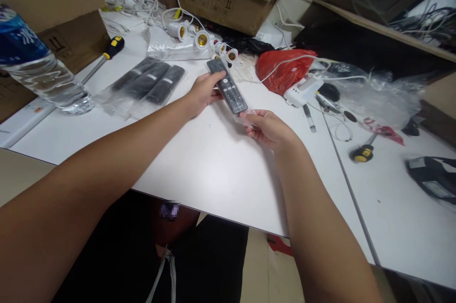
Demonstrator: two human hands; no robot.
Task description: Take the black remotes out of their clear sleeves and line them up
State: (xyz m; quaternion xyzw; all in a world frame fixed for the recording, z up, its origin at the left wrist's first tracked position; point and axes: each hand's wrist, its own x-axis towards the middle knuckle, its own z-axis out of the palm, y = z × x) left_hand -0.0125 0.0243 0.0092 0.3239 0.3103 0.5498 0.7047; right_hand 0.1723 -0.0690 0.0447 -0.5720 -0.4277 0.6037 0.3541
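A dark remote control [231, 91] in a clear plastic sleeve is held above the white table, tilted with its buttons facing me. My left hand [206, 90] grips its upper part, thumb on the front and fingers behind. My right hand [265, 127] pinches the loose end of the plastic sleeve [243, 118] at the lower end of the remote. To the left of my left hand, several black items in clear sleeves [151, 80] lie side by side on the table.
A water bottle [39, 65] and a screwdriver [113, 47] are at the left. Lamp sockets [202, 39], a cardboard box [224, 1] and a red plastic bag [280, 69] line the back. A white power strip [302, 90] and a second screwdriver [362, 153] lie at the right.
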